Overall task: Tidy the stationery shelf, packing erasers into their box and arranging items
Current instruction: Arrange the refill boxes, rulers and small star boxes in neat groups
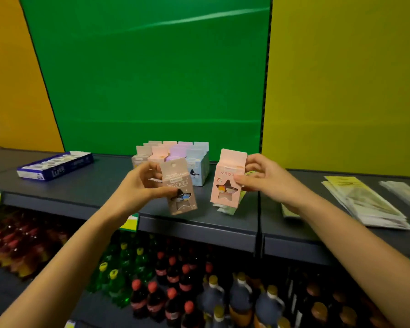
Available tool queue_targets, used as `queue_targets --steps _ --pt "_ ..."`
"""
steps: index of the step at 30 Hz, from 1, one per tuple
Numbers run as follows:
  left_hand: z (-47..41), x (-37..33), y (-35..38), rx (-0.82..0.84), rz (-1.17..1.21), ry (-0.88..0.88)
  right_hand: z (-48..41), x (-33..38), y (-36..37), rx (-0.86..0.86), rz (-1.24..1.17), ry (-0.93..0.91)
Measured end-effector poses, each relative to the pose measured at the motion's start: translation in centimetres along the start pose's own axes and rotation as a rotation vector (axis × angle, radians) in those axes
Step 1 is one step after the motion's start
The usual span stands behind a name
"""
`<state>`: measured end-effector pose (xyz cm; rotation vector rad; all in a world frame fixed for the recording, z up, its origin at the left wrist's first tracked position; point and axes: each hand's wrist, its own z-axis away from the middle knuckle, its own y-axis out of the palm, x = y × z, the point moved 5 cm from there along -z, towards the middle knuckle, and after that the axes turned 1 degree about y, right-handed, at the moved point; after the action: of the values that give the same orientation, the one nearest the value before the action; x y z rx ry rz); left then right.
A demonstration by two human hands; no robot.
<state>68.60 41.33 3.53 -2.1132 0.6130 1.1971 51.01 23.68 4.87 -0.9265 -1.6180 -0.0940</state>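
Observation:
My left hand (147, 183) grips a grey-brown eraser pack (179, 185) with a star-shaped window, held above the dark grey shelf (92, 190). In my right hand (260, 176) is a pink eraser pack (227, 183) with a star window, and a green pack (238, 202) is stacked behind it. Behind both hands stands a display box (200, 169) filled with several pastel packs in pink, purple, blue and grey. A blue and white tray of erasers (54, 165) lies at the shelf's left.
A stack of flat plastic-wrapped paper packs (365, 202) lies on the shelf at the right. Green and yellow panels back the shelf. Below it stand rows of drink bottles (175, 280). Yellow price tags (130, 222) hang on the shelf edge.

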Motion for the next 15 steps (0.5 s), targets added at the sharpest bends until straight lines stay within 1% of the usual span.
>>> queue_targets --steps 4,7,12,15 --pt "-0.2 2.5 -5.5 -0.046 -0.08 -0.024 -1.7 1.4 5.8 0.039 0.124 -0.018" --pt "-0.9 4.3 -8.4 -0.065 -0.078 -0.047 -3.5 1.9 8.6 0.049 0.189 -0.002" --pt "-3.3 6.7 -11.1 -0.064 -0.079 -0.024 -6.9 1.5 12.4 0.067 0.257 0.009" --pt "-5.5 7.8 -11.8 -0.036 -0.112 -0.002 -9.3 1.1 13.7 0.047 0.256 0.003"
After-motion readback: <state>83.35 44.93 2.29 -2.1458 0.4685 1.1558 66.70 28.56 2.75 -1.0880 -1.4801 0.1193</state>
